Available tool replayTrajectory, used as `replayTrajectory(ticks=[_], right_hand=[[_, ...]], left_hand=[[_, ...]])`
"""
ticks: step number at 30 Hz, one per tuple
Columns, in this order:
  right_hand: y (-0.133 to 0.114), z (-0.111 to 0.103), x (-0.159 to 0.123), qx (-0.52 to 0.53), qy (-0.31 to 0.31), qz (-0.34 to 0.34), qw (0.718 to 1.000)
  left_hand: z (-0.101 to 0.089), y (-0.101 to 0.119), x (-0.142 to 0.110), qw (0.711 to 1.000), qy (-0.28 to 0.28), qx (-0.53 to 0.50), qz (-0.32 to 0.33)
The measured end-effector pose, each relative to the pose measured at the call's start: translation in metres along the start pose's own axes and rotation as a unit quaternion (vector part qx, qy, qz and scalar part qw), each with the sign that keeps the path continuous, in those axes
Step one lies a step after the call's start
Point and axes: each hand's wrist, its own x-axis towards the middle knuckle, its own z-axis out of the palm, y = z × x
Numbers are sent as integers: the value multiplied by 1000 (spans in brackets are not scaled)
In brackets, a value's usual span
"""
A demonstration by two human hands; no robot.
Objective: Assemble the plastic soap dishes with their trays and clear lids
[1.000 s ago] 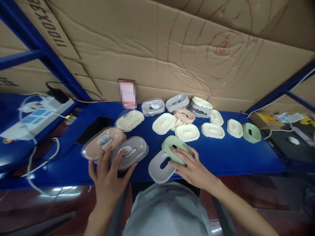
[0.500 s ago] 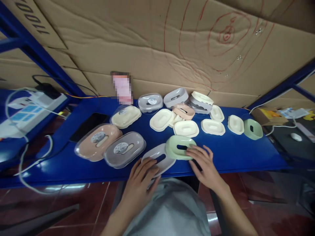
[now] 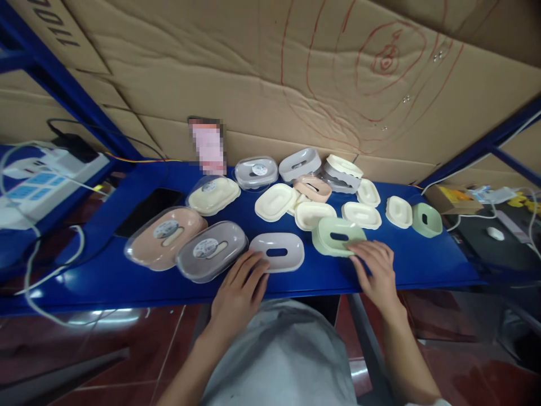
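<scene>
A light grey oval soap dish with a long slot in its floor lies near the table's front edge. My left hand rests its stretched, slightly spread fingertips on the dish's left rim. To the right, a pale green soap dish is pinched at its front right corner by my right hand, fingers over the rim and thumb in front. Left of my left hand sits a grey soap dish under a clear, labelled cover, beside a similar pink one.
Cream inserts and more dishes, including a peach one and a second green one, spread behind on the blue table. A dark phone-like slab and a power strip lie left. Cardboard stands behind.
The green dish has moved right with my right hand, off the light grey dish it overlapped. The grey dish now lies straighter, and my left hand remains at its left end.
</scene>
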Motion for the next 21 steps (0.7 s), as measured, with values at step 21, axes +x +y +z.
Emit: replayTrajectory(ticks=[21], right_hand=[[9,0,13,-1,-189,-54,981]], left_hand=[[3,3,5,999,28,15,-20]])
